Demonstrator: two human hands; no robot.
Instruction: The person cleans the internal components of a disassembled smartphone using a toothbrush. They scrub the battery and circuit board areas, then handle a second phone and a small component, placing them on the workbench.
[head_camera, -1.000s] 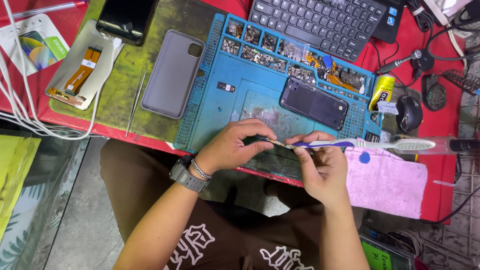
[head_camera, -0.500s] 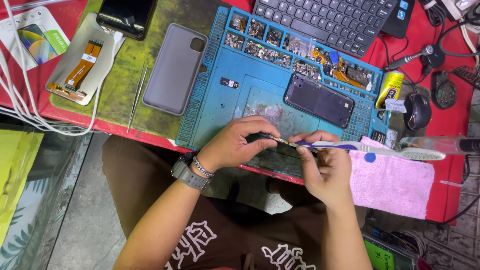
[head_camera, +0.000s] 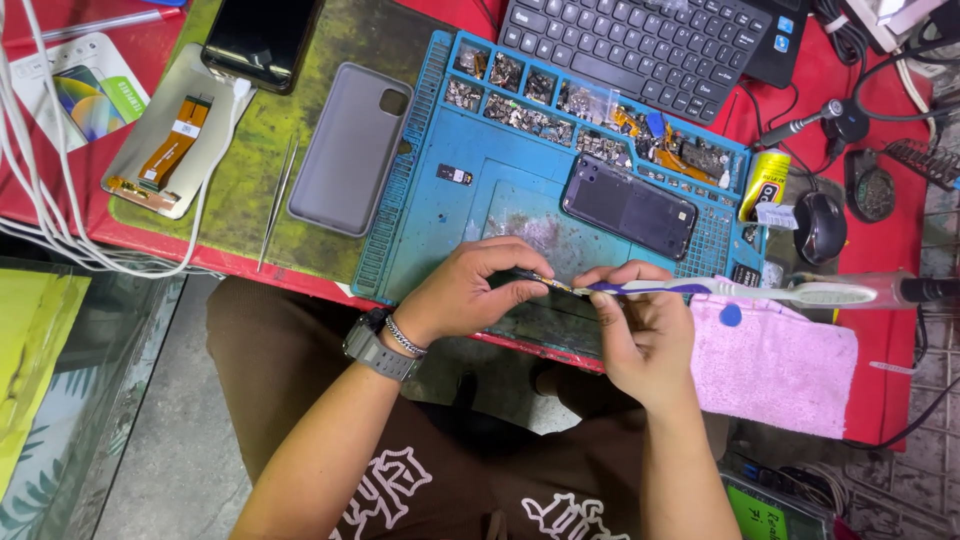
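- The left hand (head_camera: 470, 295) pinches a small dark part (head_camera: 528, 278) between thumb and forefinger; the pinch is narrow and the part is mostly hidden by the fingers, so its kind cannot be told.
- The right hand (head_camera: 640, 335) is closed around the handle of a purple and white toothbrush (head_camera: 740, 291). The handle end meets the small part right where the 2 hands come together, and the brush head points away to the right.
- Both hands work above the near edge of a blue work mat (head_camera: 455, 230), just over the table's front.
- Just beyond the grip, a dark phone (head_camera: 628, 207) lies flat on the mat with its back up.
- Farther beyond the grip, a row of small trays (head_camera: 560, 100) along the mat's far edge holds tiny parts and scraps.
- To the right of the grip, under the brush head, lies a pink cloth (head_camera: 780, 365).
- Beyond the cloth stand a yellow glue tube (head_camera: 766, 183) and a black mouse (head_camera: 820, 225), near each other.
- Left of the grip and beyond it, a grey phone case (head_camera: 350, 150) rests on a green mat (head_camera: 250, 210), with metal tweezers (head_camera: 276, 200) just beside the case.
- Well to the left, a phone screen (head_camera: 165, 140) with an orange ribbon lies face down, and another black phone (head_camera: 262, 40) sits beyond it.
- A black keyboard (head_camera: 640, 45) lies at the far side, behind the trays.
- The left wrist wears a grey watch (head_camera: 375, 350) and a chain bracelet (head_camera: 405, 335).
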